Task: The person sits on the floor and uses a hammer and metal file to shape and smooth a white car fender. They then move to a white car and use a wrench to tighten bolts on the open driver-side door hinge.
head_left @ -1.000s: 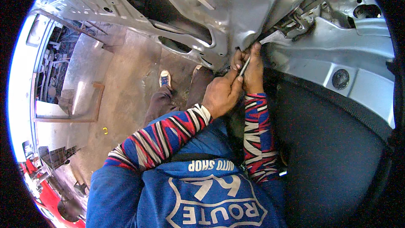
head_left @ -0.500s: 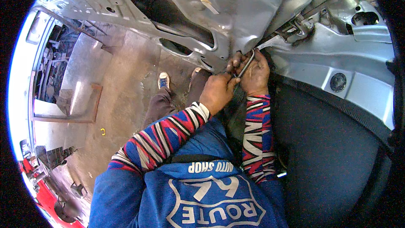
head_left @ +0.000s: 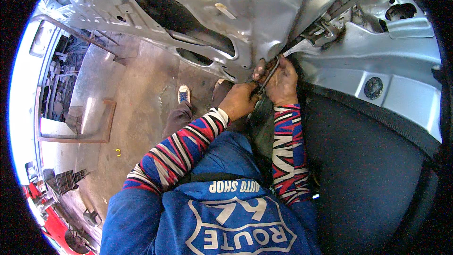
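A slim metal rod tool [head_left: 269, 75] slants between my hands, its upper end by the lower corner of a bare silver car door [head_left: 264, 23]. My left hand [head_left: 239, 100] is closed round the rod's lower end. My right hand [head_left: 284, 84] lies palm up, its fingers curled about the rod's upper part beneath the door edge. What the rod's tip rests on is hidden by the fingers and shadow. Patterned red, white and blue sleeves cover both forearms.
Right of my hands run the silver door sill [head_left: 339, 59] and a dark panel [head_left: 363, 160]. Door cutouts open above. At left, a curved sheet panel [head_left: 94, 80] and a rusty frame [head_left: 109, 120] lie on the floor [head_left: 141, 94]. A red car part [head_left: 59, 224] shows lower left.
The rod's lower end and my left hand have shifted slightly left, tilting the rod more. My right hand stays around its upper part. The whole view has moved a little.
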Motion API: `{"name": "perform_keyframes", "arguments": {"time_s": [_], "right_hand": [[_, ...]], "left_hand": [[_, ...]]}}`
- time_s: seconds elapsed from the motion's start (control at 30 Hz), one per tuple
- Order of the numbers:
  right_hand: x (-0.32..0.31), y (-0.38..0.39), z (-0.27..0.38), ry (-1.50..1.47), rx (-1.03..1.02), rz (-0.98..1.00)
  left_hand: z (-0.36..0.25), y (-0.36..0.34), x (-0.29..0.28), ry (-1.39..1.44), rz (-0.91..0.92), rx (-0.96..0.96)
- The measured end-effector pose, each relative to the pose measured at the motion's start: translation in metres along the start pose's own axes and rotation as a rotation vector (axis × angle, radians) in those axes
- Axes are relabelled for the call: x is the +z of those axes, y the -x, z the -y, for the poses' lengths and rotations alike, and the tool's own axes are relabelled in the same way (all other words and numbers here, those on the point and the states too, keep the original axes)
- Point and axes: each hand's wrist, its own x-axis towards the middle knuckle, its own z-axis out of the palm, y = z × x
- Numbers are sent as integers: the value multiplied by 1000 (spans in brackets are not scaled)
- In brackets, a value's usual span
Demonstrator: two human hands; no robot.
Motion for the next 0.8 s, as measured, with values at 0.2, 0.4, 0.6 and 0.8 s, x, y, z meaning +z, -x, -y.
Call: {"name": "perform_keyframes", "arguments": {"time_s": [0.2,0.4,0.6,0.8], "right_hand": [[5,1,2,115,-4,-43],[7,5,4,70,46,-159],[7,5,4,79,47,-21],[9,10,-4,57,29,243]], "left_hand": [[0,-3,2,-107,52,-94],[6,1,-7,-69,128,70],[-14,8,-20,-70,172,31],[-51,26,-43,281,99,50]]}}
